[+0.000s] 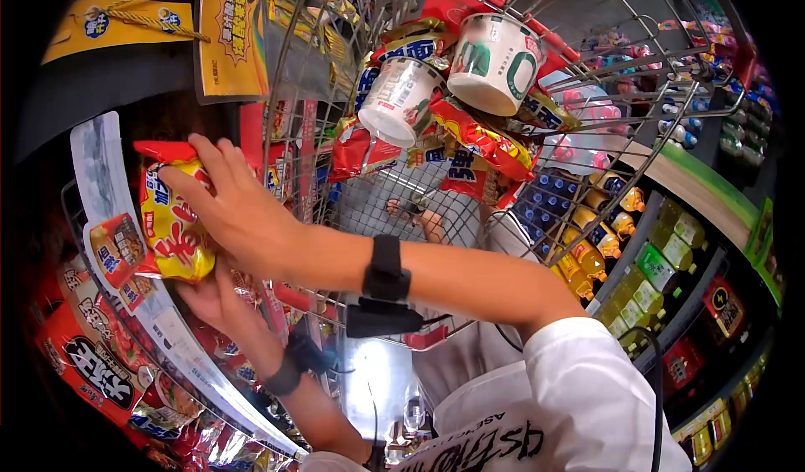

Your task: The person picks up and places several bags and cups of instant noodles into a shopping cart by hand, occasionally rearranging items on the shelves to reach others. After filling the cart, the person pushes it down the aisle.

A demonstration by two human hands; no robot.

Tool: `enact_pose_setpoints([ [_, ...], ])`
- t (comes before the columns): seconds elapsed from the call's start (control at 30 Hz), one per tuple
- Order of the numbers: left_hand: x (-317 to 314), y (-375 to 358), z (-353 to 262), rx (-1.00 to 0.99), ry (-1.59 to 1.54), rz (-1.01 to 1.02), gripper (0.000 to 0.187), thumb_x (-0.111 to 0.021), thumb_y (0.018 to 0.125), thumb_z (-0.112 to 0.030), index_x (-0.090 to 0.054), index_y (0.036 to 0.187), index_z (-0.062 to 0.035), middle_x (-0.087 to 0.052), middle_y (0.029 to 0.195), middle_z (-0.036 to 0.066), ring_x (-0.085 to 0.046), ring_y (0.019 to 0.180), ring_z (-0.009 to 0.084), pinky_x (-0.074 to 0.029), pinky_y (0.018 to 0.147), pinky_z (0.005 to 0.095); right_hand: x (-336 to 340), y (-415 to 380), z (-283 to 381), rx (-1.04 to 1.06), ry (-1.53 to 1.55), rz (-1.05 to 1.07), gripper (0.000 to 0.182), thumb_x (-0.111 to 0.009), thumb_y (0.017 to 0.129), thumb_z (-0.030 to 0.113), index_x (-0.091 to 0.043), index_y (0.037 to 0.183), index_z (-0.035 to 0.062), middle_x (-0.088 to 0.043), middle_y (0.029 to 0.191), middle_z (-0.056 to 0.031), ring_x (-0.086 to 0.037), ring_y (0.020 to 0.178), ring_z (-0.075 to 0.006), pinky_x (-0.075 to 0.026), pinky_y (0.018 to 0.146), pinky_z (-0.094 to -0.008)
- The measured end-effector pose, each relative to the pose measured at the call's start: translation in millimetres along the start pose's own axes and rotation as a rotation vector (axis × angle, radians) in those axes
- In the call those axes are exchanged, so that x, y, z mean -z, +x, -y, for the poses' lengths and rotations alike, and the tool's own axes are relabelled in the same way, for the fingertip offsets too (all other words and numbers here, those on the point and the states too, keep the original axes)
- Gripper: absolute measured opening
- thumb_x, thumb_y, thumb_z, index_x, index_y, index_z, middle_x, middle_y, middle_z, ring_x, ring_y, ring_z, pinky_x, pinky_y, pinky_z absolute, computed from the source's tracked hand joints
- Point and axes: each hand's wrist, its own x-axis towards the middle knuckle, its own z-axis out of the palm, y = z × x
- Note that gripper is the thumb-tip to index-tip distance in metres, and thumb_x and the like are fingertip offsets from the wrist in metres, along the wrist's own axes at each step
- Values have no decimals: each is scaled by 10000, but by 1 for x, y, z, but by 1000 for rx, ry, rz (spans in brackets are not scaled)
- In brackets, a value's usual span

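Across the front of a shelf, my right hand lies over a shiny red-and-yellow food packet, its fingers gripping the packet's upper right side. My left hand is below, at the packet's lower end; its fingers are partly hidden there and appear closed on it. Behind the packet runs a pale shelf-edge strip with a picture label. Both wrists wear black straps.
A wire shopping cart stands beside me, holding two white paper tubs and several shiny packets. Yellow hanging tags are at upper left. Red noodle packs fill the lower shelf. Bottled drinks stand on the right.
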Motion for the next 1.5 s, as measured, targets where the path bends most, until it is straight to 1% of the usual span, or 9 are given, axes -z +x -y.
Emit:
enact_pose_setpoints([
  [0.3, 3, 89, 37, 22, 169, 123, 393, -578, 842, 45, -434, 1207, 51, -514, 1244, 124, -530, 1088, 191, -426, 935, 325, -24, 74, -30, 134, -217, -112, 601, -622, 685, 41, -376, 1231, 6, -468, 1054, -218, -493, 945, -371, -462, 775, -409],
  [0.43, 6, 96, 28, -18, 181, 158, 469, -551, 940, -253, -318, 1285, -38, -419, 1310, 117, -473, 1141, 194, -411, 944, 369, -45, 83, -40, 85, -317, -119, 520, -672, 676, 143, -461, 1143, 53, -519, 972, -165, -506, 946, -313, -455, 730, -399],
  [0.47, 1, 96, 26, -46, 305, 100, 536, -495, 958, -233, -282, 1337, 80, -383, 1366, 201, -392, 1226, 259, -253, 1054, 365, -45, 83, -42, 102, -345, -139, 490, -656, 703, 164, -463, 1141, 59, -519, 969, -164, -508, 945, -310, -458, 707, -404],
  [0.6, 14, 132, 42, -27, 439, 266, 354, -540, 935, -248, -493, 1160, 21, -575, 1092, 111, -590, 920, 215, -504, 776, 320, -67, 81, -50, 3, -363, -182, 452, -629, 741, 217, -470, 1141, 78, -525, 954, -160, -515, 935, -314, -457, 694, -405],
  [0.73, -14, 139, 10, -83, 709, 60, 355, -612, 881, -264, -573, 1031, 55, -627, 911, 131, -610, 795, 179, -492, 574, 299, -82, 80, -59, -105, -474, -125, 520, -642, 746, 202, -418, 1189, 49, -515, 997, -196, -543, 914, -345, -497, 642, -415],
  [0.8, -20, 140, 16, 45, 676, -19, 397, -652, 849, -296, -578, 1013, 58, -635, 877, 174, -620, 795, 251, -484, 691, 357, -86, 83, -66, -40, -561, -156, 531, -661, 740, 215, -422, 1188, 60, -525, 996, -212, -569, 913, -347, -511, 621, -417],
  [0.9, -16, 135, 30, -404, 1006, -168, 475, -697, 799, -302, -552, 1061, 66, -626, 970, 232, -600, 877, 377, -457, 801, 407, -93, 86, -72, -119, -504, -14, 680, -717, 671, 200, -394, 1236, 3, -508, 1075, -248, -602, 902, -352, -523, 660, -418],
  [1.27, 7, 106, 31, -331, 1178, 27, 542, -643, 800, -113, -425, 1282, 5, -544, 1216, 226, -529, 1114, 372, -414, 942, 403, -105, 84, -96, 47, -440, -159, 593, -631, 696, 69, -416, 1248, 69, -424, 1204, -282, -615, 844, -393, -532, 657, -435],
  [1.5, 10, 96, 22, -214, 1096, 77, 513, -641, 813, -155, -447, 1265, -10, -543, 1220, 221, -510, 1137, 373, -404, 951, 411, -88, 96, -114, 24, -452, 170, 693, -725, 692, 180, -374, 1271, 36, -537, 1146, -244, -622, 935, -373, -538, 706, -430],
])
